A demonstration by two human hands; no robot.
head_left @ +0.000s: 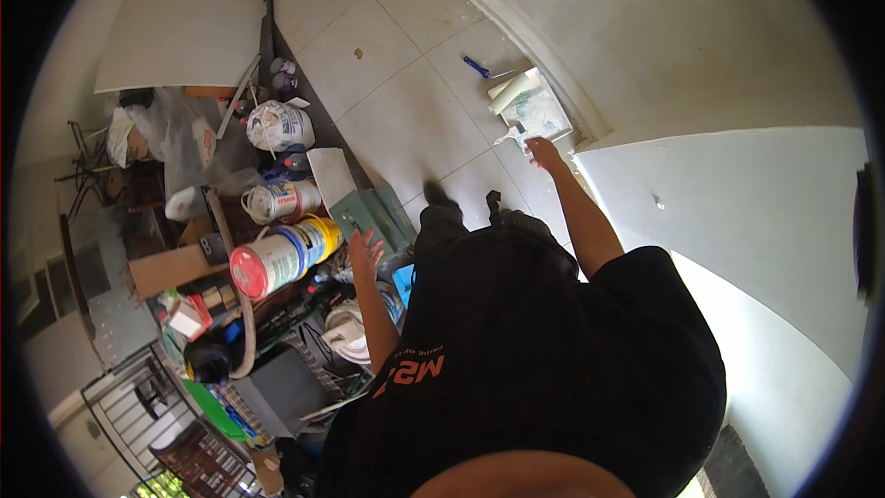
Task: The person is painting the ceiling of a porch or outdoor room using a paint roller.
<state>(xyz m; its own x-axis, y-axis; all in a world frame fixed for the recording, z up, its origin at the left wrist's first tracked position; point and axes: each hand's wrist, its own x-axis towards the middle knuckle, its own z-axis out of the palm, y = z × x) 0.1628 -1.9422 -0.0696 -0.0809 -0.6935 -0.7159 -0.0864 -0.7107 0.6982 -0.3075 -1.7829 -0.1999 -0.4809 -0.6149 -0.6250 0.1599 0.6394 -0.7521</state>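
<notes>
My right hand (546, 155) hangs at the right with its fingers loosely bent and apart. Nothing shows in it, and in the view it overlaps the near edge of a whitish, paint-smeared tray (546, 118) on the floor. Beside the tray's near left corner lies a flat paintbrush (509, 136) with a white handle. A paint roller with a blue handle (476, 66) has its cream sleeve (510, 92) resting on the tray's left side. At the left, my left hand (366, 252) is empty with spread fingers, in front of a grey-green box (364, 219).
Clutter fills the left side: stacked paint buckets (267, 265), a white sack (279, 126), cardboard (175, 269), plastic bags and bottles. A large white board (189, 18) leans behind it. Pale floor tiles (387, 74) run between the clutter and the right wall (691, 37).
</notes>
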